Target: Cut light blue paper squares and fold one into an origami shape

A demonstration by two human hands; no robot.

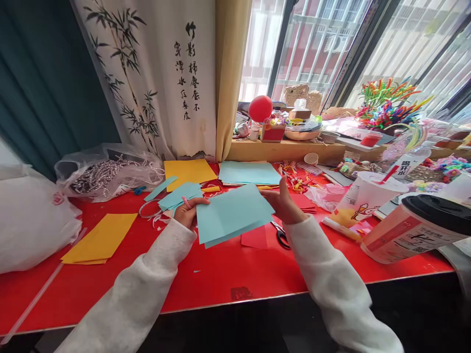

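Observation:
My left hand [187,213] is closed on the left edge of some light blue paper [235,212], with the thumb on top. A second edge shows below the first, so it is folded or two sheets; I cannot tell which. Something small and pink sticks up by the left fingers. My right hand [285,203] is open at the paper's right edge, thumb raised and fingers stretched toward it, the fingertips partly hidden. Beneath the paper lies a red sheet [254,239], with black-handled scissors [282,238] beside it. Blue paper pieces [180,195] lie behind my left hand.
Yellow paper [101,238] lies at left near a white plastic bag [33,220]. Behind are a yellow sheet [189,171] and a blue stack [248,172]. Drink cups [415,228] stand at right. The red table's front edge [257,300] is close to me.

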